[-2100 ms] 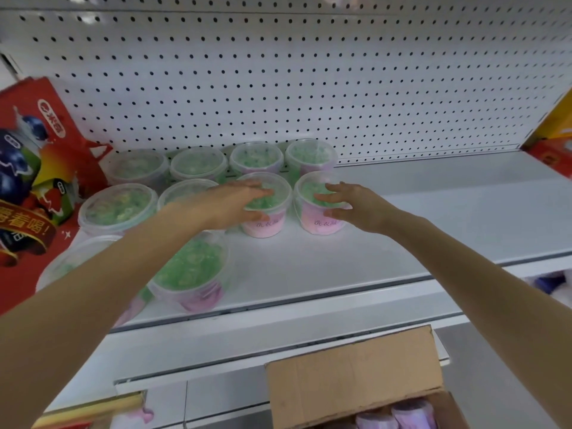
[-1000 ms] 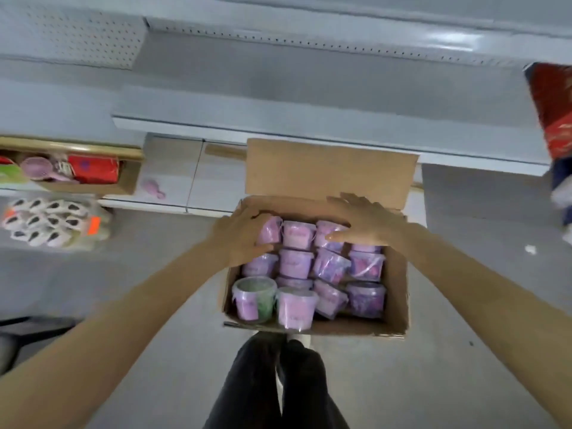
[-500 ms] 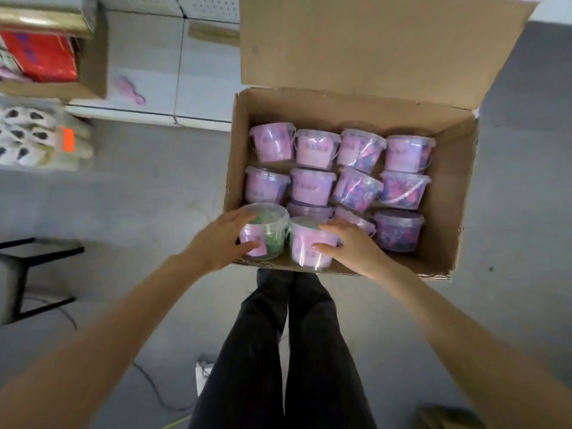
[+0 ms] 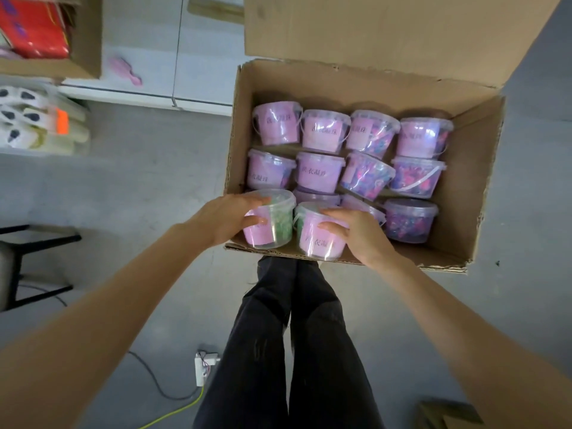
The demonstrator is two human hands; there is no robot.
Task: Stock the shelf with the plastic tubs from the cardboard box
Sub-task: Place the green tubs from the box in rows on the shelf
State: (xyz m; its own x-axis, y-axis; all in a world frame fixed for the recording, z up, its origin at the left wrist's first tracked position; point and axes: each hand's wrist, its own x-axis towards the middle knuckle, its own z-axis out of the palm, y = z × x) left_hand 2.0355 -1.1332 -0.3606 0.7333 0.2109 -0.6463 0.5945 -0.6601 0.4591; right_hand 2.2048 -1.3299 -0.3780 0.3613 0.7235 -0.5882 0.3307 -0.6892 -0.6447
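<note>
An open cardboard box (image 4: pixel 476 168) stands on the floor in front of me, packed with several clear plastic tubs with pink labels (image 4: pixel 322 171). My left hand (image 4: pixel 226 219) grips a tub with green contents (image 4: pixel 274 224) at the box's near left corner, fingers over its lid and thumb on its side. My right hand (image 4: pixel 356 233) grips the pink-labelled tub (image 4: pixel 315 239) beside it, fingers curled round its side. Both tubs sit over the box's near wall. The shelf is out of view.
My legs in black trousers (image 4: pixel 291 345) stand just behind the box. A white cabinet base (image 4: pixel 154 66) lies at the top left with a second cardboard box (image 4: pixel 86 41) of red packs. Wrapped packs (image 4: pixel 37 122) sit left; a power strip (image 4: pixel 202 368) and cable lie on the grey floor.
My view has dropped from the shelf to the box. Both hands left the shelved tubs, went to the box's near row and closed round two tubs, which now sit slightly higher.
</note>
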